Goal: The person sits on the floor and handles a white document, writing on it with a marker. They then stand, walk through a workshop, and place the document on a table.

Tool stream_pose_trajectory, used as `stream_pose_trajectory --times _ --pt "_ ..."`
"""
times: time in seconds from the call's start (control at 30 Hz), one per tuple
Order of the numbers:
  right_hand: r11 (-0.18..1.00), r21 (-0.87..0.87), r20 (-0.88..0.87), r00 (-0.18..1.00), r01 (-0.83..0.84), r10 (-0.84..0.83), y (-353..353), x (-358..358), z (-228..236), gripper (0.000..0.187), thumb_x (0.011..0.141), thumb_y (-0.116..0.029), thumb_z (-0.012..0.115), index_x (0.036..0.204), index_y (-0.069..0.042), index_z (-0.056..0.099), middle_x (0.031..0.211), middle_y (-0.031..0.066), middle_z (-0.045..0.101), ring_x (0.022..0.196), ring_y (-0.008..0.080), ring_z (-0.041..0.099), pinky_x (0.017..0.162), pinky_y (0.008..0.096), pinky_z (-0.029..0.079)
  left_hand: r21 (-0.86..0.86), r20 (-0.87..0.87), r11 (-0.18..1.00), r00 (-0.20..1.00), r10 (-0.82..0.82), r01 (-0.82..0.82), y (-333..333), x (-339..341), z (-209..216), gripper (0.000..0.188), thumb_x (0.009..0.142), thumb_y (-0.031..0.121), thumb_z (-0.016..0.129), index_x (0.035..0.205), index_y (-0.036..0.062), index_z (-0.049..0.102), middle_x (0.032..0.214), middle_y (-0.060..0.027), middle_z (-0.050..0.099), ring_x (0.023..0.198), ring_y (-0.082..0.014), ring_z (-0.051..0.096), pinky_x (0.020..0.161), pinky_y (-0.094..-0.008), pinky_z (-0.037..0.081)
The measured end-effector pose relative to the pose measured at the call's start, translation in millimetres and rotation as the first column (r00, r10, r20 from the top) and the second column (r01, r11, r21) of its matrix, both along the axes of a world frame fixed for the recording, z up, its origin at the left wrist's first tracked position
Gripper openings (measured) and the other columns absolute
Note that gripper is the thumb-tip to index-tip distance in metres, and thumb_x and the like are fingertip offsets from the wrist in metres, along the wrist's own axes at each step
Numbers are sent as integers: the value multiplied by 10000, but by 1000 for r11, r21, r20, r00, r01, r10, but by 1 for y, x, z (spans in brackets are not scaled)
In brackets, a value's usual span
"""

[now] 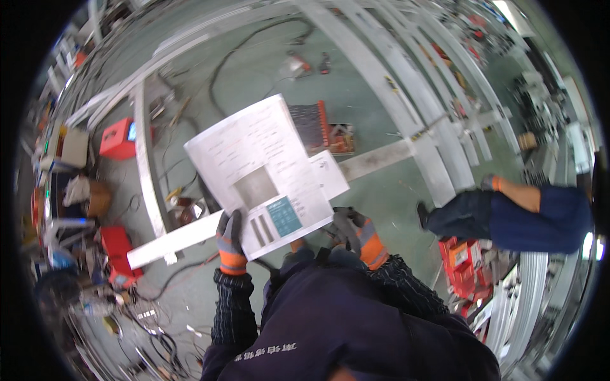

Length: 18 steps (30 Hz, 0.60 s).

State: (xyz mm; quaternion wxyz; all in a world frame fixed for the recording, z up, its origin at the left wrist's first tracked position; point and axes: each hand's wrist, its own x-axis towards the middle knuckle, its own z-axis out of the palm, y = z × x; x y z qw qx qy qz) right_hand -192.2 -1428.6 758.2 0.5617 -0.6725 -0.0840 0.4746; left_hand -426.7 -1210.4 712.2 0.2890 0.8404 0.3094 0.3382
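White paper sheets (254, 149) with handwriting, a grey printed square and a teal block are held up in front of my body. My left hand (232, 244), in a grey and orange work glove, grips their lower left edge. At the lower right corner, my right hand (361, 238), gloved alike, has its fingers curled against the papers; part of its grip is hidden. A smaller white sheet (328, 174) sticks out from behind on the right side.
Pale metal bars (381, 76) run along the far right, and a frame beam (171, 238) lies left of me. Red machines (119, 140) and cables stand on the left. A person (508, 216) in dark clothes stands at right by red boxes (460, 263).
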Motion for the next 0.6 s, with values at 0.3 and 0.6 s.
stream_pose_trajectory --times 0.3,0.6 --pt "997 -38 79 995 70 -67 -30 15 -2 270 908 -259 660 1028 -17 663 775 29 665 641 86 580 573 257 465 -399 178 911 983 -37 107 -31 39 2 288 979 154 527 1181 -33 612 1114 -161 633 962 -227 632 824 -331 518" --pt "996 -38 101 992 83 -79 -113 82 -14 333 882 -272 715 1024 24 655 774 60 670 639 89 595 569 263 480 -652 291 747 953 89 129 -105 118 5 277 940 164 612 1129 -35 653 987 -52 679 871 -103 608 772 -259 500"
